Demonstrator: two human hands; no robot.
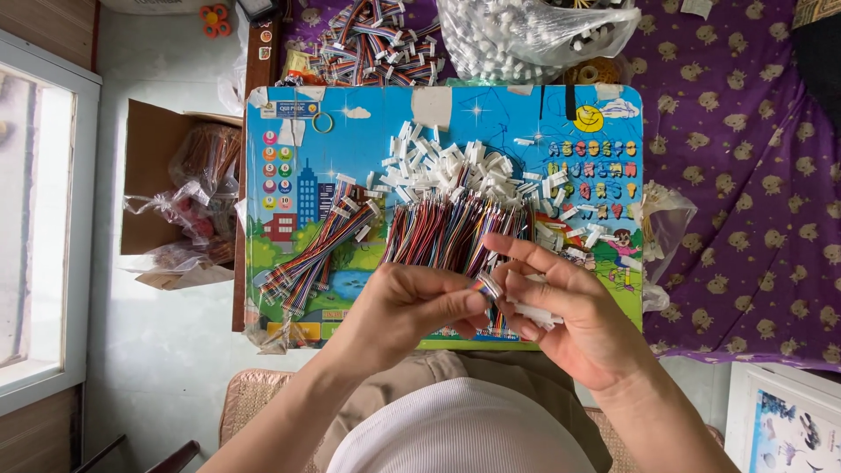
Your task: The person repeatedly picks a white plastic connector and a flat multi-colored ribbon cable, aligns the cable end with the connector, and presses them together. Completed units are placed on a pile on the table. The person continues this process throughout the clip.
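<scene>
My left hand (405, 307) pinches the end of a short multicoloured ribbon wire (484, 285) between thumb and fingers. My right hand (561, 311) meets it from the right and holds small white plastic connectors (536, 313) in its palm, fingertips at the wire's end. Both hands hover over the near edge of a colourful cartoon-printed board (289, 210). On the board lie a spread of coloured wires (447, 229), a heap of white connectors (447, 166), and a bundle of finished wires with connectors (320, 245) to the left.
A clear bag of white connectors (534, 35) and a pile of wire assemblies (368, 44) sit beyond the board. A purple patterned cloth (745, 175) covers the right side. A cardboard box with bagged parts (180, 201) stands on the floor at left, beside a window frame (44, 228).
</scene>
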